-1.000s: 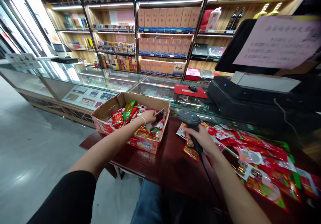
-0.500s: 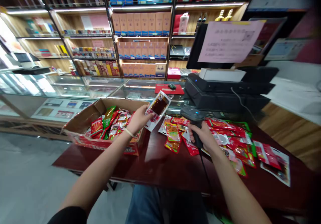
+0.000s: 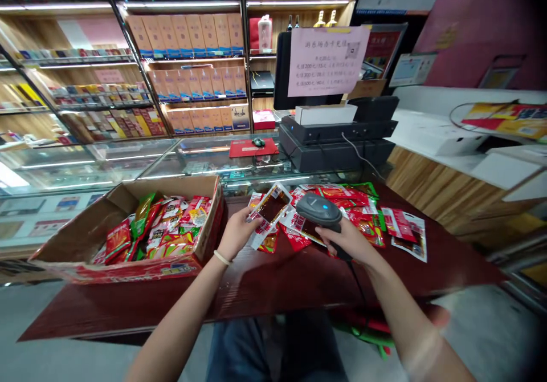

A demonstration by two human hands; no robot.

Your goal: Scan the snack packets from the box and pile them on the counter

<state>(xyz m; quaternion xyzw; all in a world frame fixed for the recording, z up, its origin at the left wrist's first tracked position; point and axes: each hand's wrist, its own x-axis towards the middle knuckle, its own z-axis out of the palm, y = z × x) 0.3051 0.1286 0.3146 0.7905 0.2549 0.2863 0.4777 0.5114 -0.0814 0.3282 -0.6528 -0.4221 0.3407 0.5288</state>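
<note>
My left hand [image 3: 239,231] grips a snack packet [image 3: 272,206] by its lower end; the packet has a clear window over dark brown contents. Wrapped round the handle of a black barcode scanner [image 3: 318,210] is my right hand [image 3: 348,236], and a blue light glows on the scanner's top. The scanner's head points left toward the held packet, with a small gap between them. Beneath and behind both hands lie several red snack packets [image 3: 359,222], partly covered by the scanner and hand. To the left, an open cardboard box [image 3: 141,271] holds many red and green packets [image 3: 171,222].
The dark red table [image 3: 273,285] bears all this. Behind it runs a glass display counter [image 3: 200,168] with a red mat [image 3: 252,147]. A monitor with a pink notice [image 3: 327,63] stands above a black cash register [image 3: 337,148]. The scanner's cable [image 3: 359,285] hangs toward the table's front edge.
My view has swung to the right. The packet in my left hand and the scanner in my right hand have come closer together, and the scanner's head now faces the packet.
</note>
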